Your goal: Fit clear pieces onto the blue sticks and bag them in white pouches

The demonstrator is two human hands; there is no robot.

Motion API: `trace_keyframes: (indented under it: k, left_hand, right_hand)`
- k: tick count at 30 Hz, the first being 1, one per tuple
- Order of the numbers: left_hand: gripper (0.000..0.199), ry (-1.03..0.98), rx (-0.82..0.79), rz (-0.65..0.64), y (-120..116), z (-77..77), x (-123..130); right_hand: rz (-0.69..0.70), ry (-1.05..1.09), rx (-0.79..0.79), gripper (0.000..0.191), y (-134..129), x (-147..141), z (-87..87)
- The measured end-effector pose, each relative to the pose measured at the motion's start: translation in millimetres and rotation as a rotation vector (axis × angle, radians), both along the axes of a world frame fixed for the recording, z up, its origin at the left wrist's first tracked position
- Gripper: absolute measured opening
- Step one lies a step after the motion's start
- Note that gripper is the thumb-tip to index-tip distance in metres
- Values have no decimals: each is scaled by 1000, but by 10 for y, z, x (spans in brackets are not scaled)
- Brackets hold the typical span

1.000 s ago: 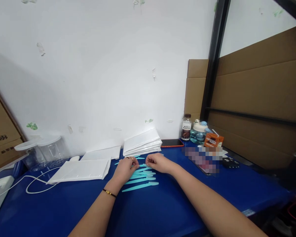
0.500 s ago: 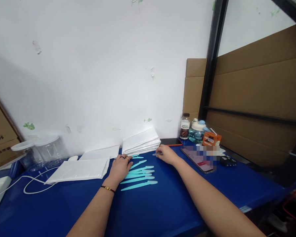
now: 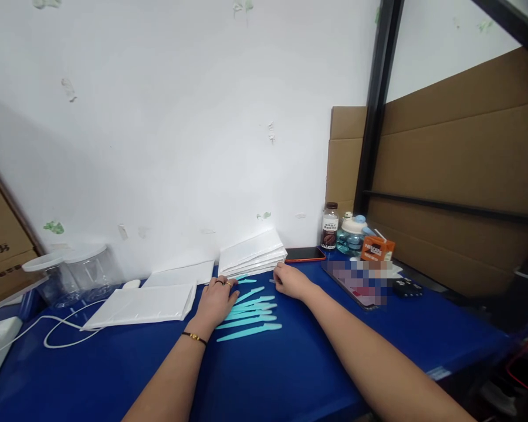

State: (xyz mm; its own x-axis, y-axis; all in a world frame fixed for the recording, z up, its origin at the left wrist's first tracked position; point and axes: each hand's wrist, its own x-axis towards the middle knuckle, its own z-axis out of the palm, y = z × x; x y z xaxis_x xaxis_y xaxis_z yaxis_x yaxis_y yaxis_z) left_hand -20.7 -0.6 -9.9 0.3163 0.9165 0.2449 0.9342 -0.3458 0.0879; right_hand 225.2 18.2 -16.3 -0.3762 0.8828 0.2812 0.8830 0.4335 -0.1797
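My left hand (image 3: 219, 299) lies over the handle ends of several teal eyebrow razors (image 3: 249, 332), its fingers lowered and slightly apart toward the table. The razors lie side by side, roughly crosswise, with their blade ends to the right; my left hand hides some of the handles. To the right of them, my right hand (image 3: 289, 280) is closed in a pinch. A small translucent piece (image 3: 271, 281) sticks out left of its fingertips, too small to name. Just behind both hands sits a stack of white plastic-wrapped packets (image 3: 251, 252).
More white packets (image 3: 141, 306) lie to the left, near a white cable (image 3: 48, 337) and clear lidded jars (image 3: 85, 272). A phone (image 3: 305, 254), another phone (image 3: 349, 284), a brown-capped bottle (image 3: 330, 227), a blue cup (image 3: 351, 239) and an orange carton (image 3: 377, 249) stand or lie right.
My right hand has shifted slightly left toward the razors, with the translucent piece moving along at its fingertips. My left hand has stayed nearly in place.
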Motion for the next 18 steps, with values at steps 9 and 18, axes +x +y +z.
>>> trace_keyframes:
  k: [9,18]
  left_hand:
    - [38,16,-37,34,-14,24,-6]
    - [18,-65,-56,30,11,48,32]
  right_hand:
    - [60,318,-6,4,-31,17,22]
    - [130,420,-46,11,-21,12,-19]
